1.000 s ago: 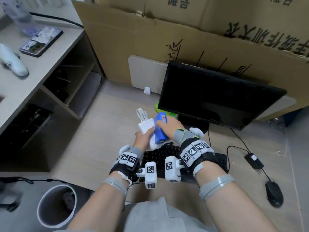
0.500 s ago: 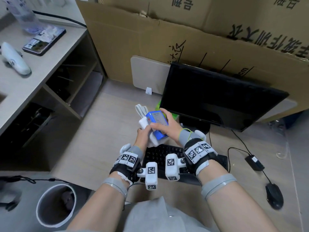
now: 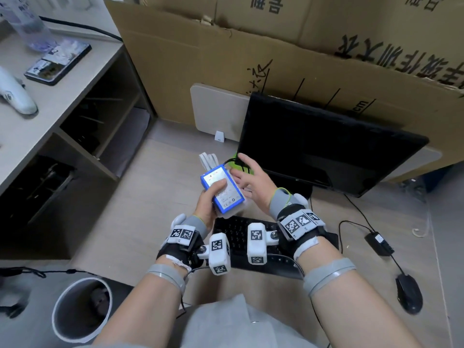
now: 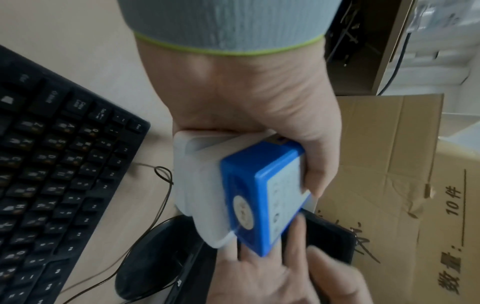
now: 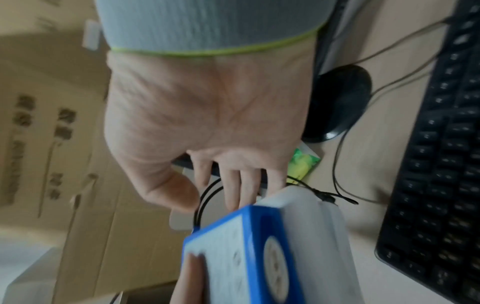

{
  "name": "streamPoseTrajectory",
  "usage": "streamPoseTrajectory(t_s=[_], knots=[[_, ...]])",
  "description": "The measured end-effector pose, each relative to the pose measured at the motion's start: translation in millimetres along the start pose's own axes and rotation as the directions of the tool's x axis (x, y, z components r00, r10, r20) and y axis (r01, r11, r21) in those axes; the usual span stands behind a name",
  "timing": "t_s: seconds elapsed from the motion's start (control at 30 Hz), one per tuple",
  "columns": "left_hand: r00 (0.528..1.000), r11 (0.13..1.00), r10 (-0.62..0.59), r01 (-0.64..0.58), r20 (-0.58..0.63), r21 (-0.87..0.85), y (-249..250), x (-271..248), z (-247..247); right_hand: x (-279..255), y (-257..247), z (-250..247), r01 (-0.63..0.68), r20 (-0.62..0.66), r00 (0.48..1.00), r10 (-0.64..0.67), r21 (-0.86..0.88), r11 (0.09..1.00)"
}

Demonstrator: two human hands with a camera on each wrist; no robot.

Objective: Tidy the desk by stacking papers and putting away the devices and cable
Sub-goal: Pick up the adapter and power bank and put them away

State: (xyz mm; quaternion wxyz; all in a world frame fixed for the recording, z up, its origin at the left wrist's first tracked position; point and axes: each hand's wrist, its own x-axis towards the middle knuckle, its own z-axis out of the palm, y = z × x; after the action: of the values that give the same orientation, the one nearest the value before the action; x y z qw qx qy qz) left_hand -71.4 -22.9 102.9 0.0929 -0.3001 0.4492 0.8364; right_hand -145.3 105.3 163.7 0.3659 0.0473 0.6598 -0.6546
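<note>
My left hand (image 3: 209, 197) grips two stacked devices above the keyboard: a blue box with a white label (image 3: 222, 188) lies on a white device (image 3: 234, 213), and my thumb presses on the label. In the left wrist view the blue box (image 4: 262, 197) sits on the white device (image 4: 197, 185); my fingers underneath are hidden. White cable loops (image 3: 208, 159) stick out behind the stack. My right hand (image 3: 247, 174) is open beside the stack, its fingers straight and reaching to a thin black cable (image 3: 232, 160), seen looped by the thumb (image 5: 205, 197). A green packet (image 5: 303, 162) lies beneath.
A black keyboard (image 3: 241, 237) lies under my wrists, and the dark monitor (image 3: 326, 146) stands behind on the right. A mouse (image 3: 409, 295) and power adapter (image 3: 379, 243) lie on the right. Open shelves (image 3: 82, 151) stand on the left, a bin (image 3: 80, 307) on the floor, cardboard at the back.
My right hand has laid the blue box flat on the white device and let it go. It has opened and moved back toward the black cable; my left thumb now holds the box.
</note>
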Motion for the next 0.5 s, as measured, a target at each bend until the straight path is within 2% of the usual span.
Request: streamPoseTrajectory(t_s=[0.07,0.13,0.17,0.2,0.27,0.4,0.5], knots=[[1.000,0.999,0.007,-0.008,-0.026,-0.046,1.1,-3.0,-2.1,6.1,4.6,-9.6,-0.031,-0.177,0.983,0.042,0.059,0.998],[0.999,0.999,0.027,-0.027,-0.019,-0.017,2.3,-5.4,-3.6,17.9,18.6,-19.8,-0.095,-0.337,0.941,0.039,-0.150,0.984],[0.999,0.999,0.032,-0.031,-0.017,0.012,3.5,-6.2,-4.1,20.2,23.9,-21.4,-0.136,-0.355,0.935,0.022,-0.299,0.945],[0.999,0.999,0.036,-0.036,-0.011,0.036,5.0,-7.1,-4.7,29.1,36.6,-25.1,-0.149,-0.343,0.939,-0.001,-0.409,0.900],[1.000,0.999,0.025,-0.025,-0.007,0.034,5.6,-8.4,-5.9,33.4,47.4,-21.9,-0.130,-0.266,0.964,-0.005,-0.486,0.864],[0.998,0.999,0.040,-0.040,-0.040,-0.009,3.2,-10.9,-10.0,23.9,56.9,-12.4,-0.101,-0.162,0.986,0.037,-0.406,0.908],[0.990,0.995,0.060,-0.069,-0.126,-0.069,10.7,-10.2,-14.9,19.5,70.2,-9.9,-0.135,-0.188,0.978,0.087,-0.263,0.955]])
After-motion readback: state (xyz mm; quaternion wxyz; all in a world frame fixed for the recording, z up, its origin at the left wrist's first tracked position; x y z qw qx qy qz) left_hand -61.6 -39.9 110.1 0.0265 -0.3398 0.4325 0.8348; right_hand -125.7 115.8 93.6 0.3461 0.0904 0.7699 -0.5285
